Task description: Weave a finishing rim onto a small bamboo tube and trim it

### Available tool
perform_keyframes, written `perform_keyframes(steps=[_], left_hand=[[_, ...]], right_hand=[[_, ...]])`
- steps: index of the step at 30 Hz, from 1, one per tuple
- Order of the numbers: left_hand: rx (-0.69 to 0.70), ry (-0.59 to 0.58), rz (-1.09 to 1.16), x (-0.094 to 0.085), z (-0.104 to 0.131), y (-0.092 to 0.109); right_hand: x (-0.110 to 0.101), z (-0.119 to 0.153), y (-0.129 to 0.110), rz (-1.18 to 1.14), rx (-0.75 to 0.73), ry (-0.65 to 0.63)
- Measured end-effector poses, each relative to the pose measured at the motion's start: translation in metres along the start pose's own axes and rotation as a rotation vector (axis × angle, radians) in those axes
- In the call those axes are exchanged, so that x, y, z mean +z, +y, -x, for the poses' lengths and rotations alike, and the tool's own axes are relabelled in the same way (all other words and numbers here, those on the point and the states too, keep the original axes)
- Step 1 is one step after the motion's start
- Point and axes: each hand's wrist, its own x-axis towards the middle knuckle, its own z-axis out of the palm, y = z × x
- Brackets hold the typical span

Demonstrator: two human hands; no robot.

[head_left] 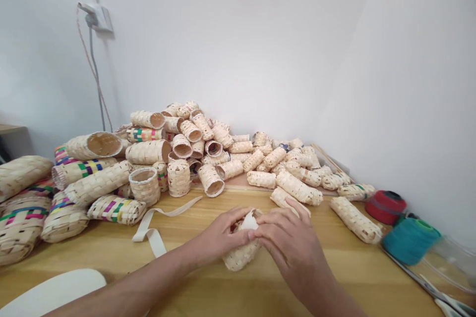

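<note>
A small pale woven basket (241,257) is tilted near the front middle of the wooden table, between my two hands. My left hand (226,235) grips its left side and rim, the thumb lying across the top. A white strip (248,222) stands at the opening under my left thumb. My right hand (284,233) closes on the right side of the rim, its fingertips meeting the strip near my left thumb. Behind my right hand lies another woven cylinder (283,198), partly hidden by the fingers. The basket's inside is mostly hidden.
Many woven cylinders (148,151) are heaped along the wall. A curled pale ribbon (174,212) lies left of my hands. Red thread (386,206), teal thread (411,240) and scissors (435,292) are at the right. A white rounded object (59,292) sits at the front left.
</note>
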Motion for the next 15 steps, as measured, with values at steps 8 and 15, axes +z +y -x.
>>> perform_keyframes(steps=[8,15], left_hand=[[-0.017,0.107,0.025,0.005,0.001,-0.003],[0.000,0.125,0.105,0.008,-0.001,-0.009]], right_hand=[[-0.006,-0.003,-0.004,-0.067,-0.018,0.176],[0.001,-0.001,-0.007,-0.025,-0.059,0.178]])
